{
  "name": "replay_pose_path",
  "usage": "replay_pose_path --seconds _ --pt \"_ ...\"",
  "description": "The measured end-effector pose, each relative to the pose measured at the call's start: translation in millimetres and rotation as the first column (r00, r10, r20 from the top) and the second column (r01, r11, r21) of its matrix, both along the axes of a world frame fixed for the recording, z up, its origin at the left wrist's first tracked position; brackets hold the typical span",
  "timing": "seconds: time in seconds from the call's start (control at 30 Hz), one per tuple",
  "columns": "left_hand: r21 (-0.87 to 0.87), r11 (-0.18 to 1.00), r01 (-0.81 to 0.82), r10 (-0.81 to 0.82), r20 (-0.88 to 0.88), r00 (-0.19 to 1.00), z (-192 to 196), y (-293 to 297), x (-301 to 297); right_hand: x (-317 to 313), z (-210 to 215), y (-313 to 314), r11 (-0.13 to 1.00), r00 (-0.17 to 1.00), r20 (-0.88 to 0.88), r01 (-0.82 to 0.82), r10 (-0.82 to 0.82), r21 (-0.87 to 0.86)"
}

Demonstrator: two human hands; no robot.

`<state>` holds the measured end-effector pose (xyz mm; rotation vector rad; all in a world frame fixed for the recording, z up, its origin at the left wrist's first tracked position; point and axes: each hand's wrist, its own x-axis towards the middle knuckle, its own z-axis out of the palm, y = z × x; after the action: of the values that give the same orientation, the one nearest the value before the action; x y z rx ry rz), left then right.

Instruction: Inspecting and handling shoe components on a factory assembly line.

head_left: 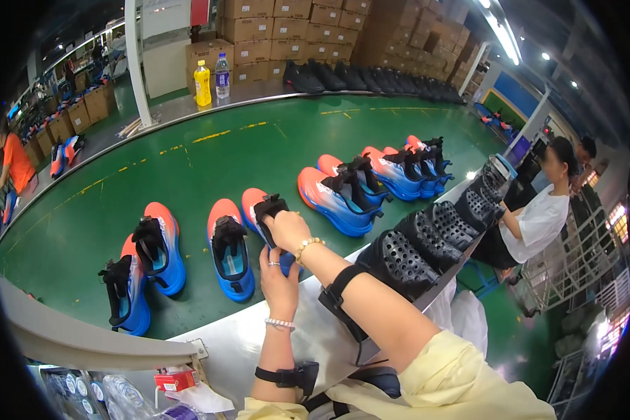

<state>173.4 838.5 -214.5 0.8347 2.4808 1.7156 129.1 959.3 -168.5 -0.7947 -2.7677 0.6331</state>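
Observation:
A running shoe (253, 199), coral at the toe and blue at the heel with a black collar, stands on the green work surface in front of me. My right hand (288, 229) reaches over its opening, fingers closed at the black tongue and partly hidden inside. Below it, my left hand (280, 283) wraps round the blue heel. Just left of this shoe is a matching sneaker (229, 257). Two more, a sneaker (162, 245) and another sneaker (127, 297), sit farther left. On the right, the nearest sneaker (336, 199) heads a row of several like it.
Black perforated clogs (399, 259) line the metal ledge (224, 336) at right. Beyond the green surface stand a yellow bottle (202, 84), a clear bottle (222, 75), dark shoes (329, 77) and stacked cartons (287, 31). A person in white (539, 217) sits at right.

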Motion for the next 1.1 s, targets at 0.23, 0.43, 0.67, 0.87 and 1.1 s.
replay_pose_path --seconds 0.23,0.43,0.67,0.87,1.1 --pt "-0.001 0.999 -0.043 0.043 -0.065 0.997 -4 10 2 0 5 21 0.955 0.97 0.123 -0.231 0.211 0.187" --pt "0.095 0.995 -0.012 0.021 -0.099 0.995 -16 -1 -20 59 83 8 0.918 0.945 -0.042 -0.324 0.323 -0.229" --pt "0.072 0.995 -0.064 0.093 -0.574 0.814 32 29 30 313 196 97 0.994 0.916 -0.394 0.1 -0.076 0.041" --pt "-0.096 0.897 0.432 -0.442 -0.142 0.886 68 116 55 425 92 190 0.805 0.825 -0.212 0.561 -0.524 0.192" --pt "-0.568 0.775 0.276 -0.539 -0.366 0.759 35 186 44 425 61 206 0.828 0.821 -0.227 0.553 -0.524 0.088"
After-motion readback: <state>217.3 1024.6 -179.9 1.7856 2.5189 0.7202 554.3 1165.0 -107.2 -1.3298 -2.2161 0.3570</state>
